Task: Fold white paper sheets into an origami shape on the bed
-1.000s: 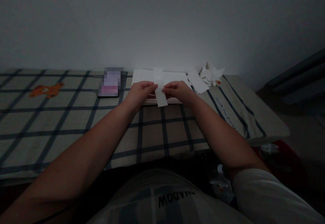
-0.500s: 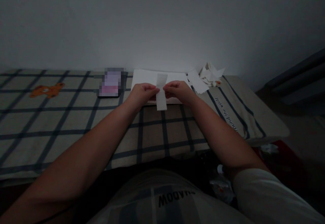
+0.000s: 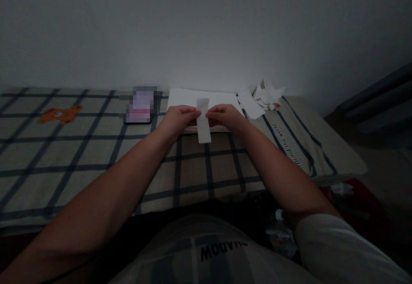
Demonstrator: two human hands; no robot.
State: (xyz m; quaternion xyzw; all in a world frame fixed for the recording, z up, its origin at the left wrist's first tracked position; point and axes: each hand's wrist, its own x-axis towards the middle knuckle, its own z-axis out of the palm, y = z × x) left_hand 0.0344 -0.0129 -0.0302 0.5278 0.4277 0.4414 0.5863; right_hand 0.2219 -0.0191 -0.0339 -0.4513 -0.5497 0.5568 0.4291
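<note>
A narrow strip of white paper (image 3: pixel 204 130) is held upright between my two hands. My left hand (image 3: pixel 180 118) pinches its left edge with thumb and fingertips. On the opposite edge, my right hand (image 3: pixel 227 115) grips the strip the same way. Both hands are above a stack of white paper sheets (image 3: pixel 186 96) that lies against the wall, and they hide part of it. Whether the strip is folded in layers I cannot tell.
Loose white paper pieces (image 3: pixel 251 103) and folded paper shapes (image 3: pixel 268 93) lie right of the stack. To the left are a blurred phone-like object (image 3: pixel 140 105) and an orange cutout (image 3: pixel 60 114) on the checked cloth (image 3: pixel 96 146). A plastic bottle (image 3: pixel 281 234) stands below the table edge.
The paper strip has come slightly lower and tilted the other way, its top shifting left. Both hands keep their pinch on its edges.
</note>
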